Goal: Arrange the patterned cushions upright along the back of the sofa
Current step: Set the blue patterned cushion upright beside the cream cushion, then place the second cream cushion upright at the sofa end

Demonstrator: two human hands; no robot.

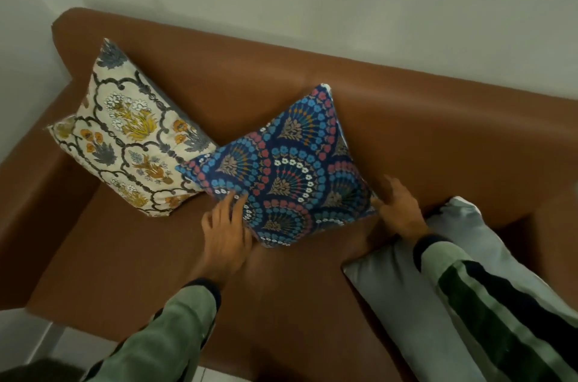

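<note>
Blue cushion [291, 168] is leaning on the sofa back [406, 118], left hand [226, 233] and right hand [398, 209] gripping its near corners, fingers curled on fabric.

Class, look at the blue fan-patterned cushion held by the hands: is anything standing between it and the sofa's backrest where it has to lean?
Nothing visible does. The blue cushion already has its top corner against the backrest. The cream floral cushion sits beside it, to the left, and the plain grey cushion lies on the seat to the right, under the right arm.
</note>
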